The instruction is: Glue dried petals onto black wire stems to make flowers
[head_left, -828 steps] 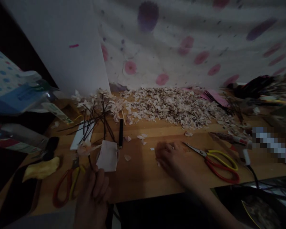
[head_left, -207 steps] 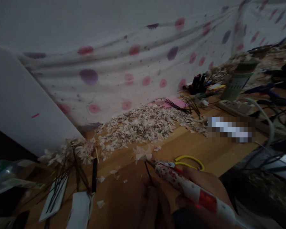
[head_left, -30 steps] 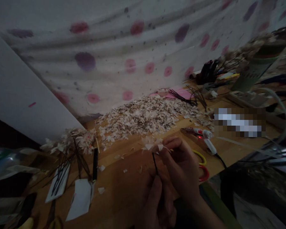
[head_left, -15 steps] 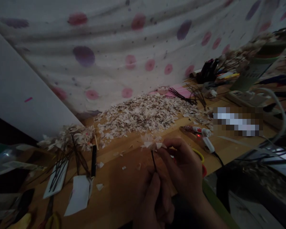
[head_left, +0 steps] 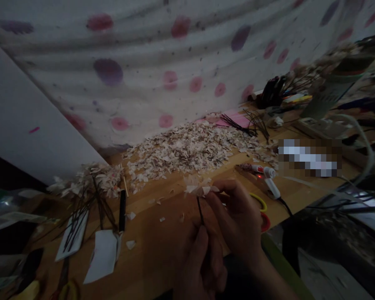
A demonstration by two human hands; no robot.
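A pale flower of thin petals (head_left: 197,186) stands upright on a dark stem (head_left: 200,209) near the table's front. My left hand (head_left: 203,260) is closed around the lower stem, thumb on top. At the flower's right side, my right hand (head_left: 234,212) pinches a petal edge between thumb and fingers. Behind both hands lies a wide heap of loose petals (head_left: 187,150). A white glue gun (head_left: 270,181) with a small red light rests on the table to the right of my right hand.
Finished-looking flowers (head_left: 103,179) with dark stems lie at left, near a black stick (head_left: 122,210) and white paper (head_left: 101,254). Scissors with yellow and red handles (head_left: 265,223) lie beside my right hand. A green bottle (head_left: 328,93) and dark stems (head_left: 237,124) stand or lie behind.
The view has shifted slightly. Both hands keep their holds on the stem and the petal, and the flower has barely moved.
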